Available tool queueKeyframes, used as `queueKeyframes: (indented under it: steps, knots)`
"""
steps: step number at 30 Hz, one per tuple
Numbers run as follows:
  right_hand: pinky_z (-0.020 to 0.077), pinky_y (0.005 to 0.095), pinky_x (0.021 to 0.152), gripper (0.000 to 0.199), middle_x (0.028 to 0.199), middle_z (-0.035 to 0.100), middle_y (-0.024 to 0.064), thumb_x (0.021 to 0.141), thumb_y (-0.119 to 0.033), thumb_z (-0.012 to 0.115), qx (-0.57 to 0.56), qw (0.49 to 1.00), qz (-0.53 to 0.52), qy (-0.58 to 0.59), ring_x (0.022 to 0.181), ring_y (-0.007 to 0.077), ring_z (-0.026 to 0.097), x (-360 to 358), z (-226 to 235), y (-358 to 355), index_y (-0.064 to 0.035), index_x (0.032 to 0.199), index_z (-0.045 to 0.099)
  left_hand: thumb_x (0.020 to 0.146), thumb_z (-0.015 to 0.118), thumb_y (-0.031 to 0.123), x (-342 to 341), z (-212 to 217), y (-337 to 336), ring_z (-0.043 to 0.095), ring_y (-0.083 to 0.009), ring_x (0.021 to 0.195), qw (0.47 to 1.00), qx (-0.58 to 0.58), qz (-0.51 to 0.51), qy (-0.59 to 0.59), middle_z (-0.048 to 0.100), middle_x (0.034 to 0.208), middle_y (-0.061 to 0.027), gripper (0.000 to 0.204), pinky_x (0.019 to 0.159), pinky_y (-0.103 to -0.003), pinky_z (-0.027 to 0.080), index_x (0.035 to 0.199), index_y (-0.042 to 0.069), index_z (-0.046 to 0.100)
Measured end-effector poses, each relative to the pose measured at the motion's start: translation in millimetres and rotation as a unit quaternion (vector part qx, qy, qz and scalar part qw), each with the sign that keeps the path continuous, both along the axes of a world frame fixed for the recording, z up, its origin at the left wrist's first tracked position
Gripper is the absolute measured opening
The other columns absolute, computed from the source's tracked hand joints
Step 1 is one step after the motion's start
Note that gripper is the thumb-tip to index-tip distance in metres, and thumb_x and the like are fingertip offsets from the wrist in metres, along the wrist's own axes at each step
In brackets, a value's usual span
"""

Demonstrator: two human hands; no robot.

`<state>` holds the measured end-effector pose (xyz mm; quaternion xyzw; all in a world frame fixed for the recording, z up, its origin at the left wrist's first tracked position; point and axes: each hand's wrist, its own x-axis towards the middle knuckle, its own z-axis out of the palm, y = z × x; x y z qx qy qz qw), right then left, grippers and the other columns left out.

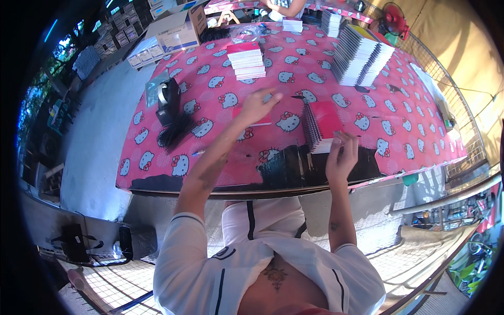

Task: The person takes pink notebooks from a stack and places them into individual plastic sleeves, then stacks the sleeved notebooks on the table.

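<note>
Left hand [260, 106]: loosely spread over notebook [264, 120]
Right hand [343, 155]: curled at stack [323, 121], grip unclear
Stack: near surface's [430, 126] front edge

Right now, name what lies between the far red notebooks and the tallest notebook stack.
In the head view, only bare tablecloth separates the red notebooks from the tallest stack.

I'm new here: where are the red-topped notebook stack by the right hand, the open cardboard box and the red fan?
Notebook stack [323, 121]: head view, on its red top cover.
Cardboard box [179, 37]: head view, on its side wall.
Red fan [394, 20]: head view, on its round front.
</note>
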<state>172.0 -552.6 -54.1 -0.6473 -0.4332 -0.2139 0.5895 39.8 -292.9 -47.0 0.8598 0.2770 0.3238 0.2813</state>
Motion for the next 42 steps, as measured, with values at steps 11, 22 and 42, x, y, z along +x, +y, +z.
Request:
queueKeyframes:
  steps: [11,22,42]
  knots:
    - [0.0521,0.0504,0.075,0.025,0.076,0.066,0.0223,0.086,-0.019,0.056,-0.465,0.852,0.224,-0.091,0.078,0.0415,0.066,56,19,1,0.0013,0.079,0.068,0.097,0.029,0.069,152,35,-31,0.066,-0.0415,0.101,0.944,0.038,-0.185,0.270,0.069,0.101,-0.0269,0.083,0.091,-0.047,0.049,0.099,-0.001,0.073]
    - [0.0524,0.0485,0.074,0.029,0.077,0.065,0.0243,0.088,-0.024,0.058,-0.480,0.850,0.204,-0.073,0.078,0.0405,0.066,49,30,6,0.0019,0.081,0.068,0.102,0.030,0.057,143,19,-25,0.061,-0.0432,0.113,0.967,0.066,-0.135,0.207,0.063,0.125,-0.0224,0.066,0.098,-0.050,0.047,0.121,0.005,0.066]
    - [0.0501,0.0323,0.090,0.048,0.109,0.067,0.0120,0.082,-0.004,0.076,-0.199,0.873,0.407,0.179,0.101,0.0224,0.065,-40,-73,55,-0.0016,0.126,0.056,0.086,0.064,0.008,-112,-37,-96,0.065,-0.0350,0.093,0.977,0.176,-0.092,0.080,0.067,0.104,-0.0155,0.026,0.076,-0.045,0.054,0.111,0.003,0.063]
